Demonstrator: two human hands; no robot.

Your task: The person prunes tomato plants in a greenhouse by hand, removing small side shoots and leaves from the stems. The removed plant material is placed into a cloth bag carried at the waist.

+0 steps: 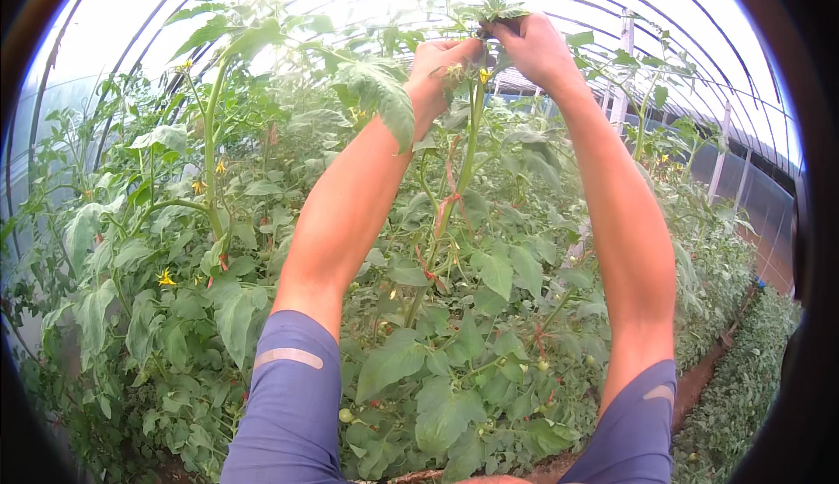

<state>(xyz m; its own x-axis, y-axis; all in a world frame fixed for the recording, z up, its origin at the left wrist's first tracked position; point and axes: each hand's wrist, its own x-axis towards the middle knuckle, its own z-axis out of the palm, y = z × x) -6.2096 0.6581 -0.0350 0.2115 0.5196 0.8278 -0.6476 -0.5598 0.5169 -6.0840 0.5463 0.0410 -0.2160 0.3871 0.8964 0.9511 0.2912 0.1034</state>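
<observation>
Both arms reach up to the top of a tomato plant whose green stem (469, 150) stands between them. My left hand (439, 71) is at the upper stem from the left, its fingertips bent in close to the stem. Across from it, my right hand (532, 48) has thumb and fingers pinched together just under the leafy shoot tip (497, 7). What lies between the fingertips is too small and dark to tell. A yellow flower (485, 76) is just below the hands. Lower down, red twine (448, 203) is tied around the stem.
Another tall tomato stem (211, 137) with yellow flowers rises at left. Dense foliage and small green tomatoes (345, 415) fill the lower area. Greenhouse hoops arch overhead; a white post (621, 78) stands behind the right arm. A soil path (698, 386) runs at right.
</observation>
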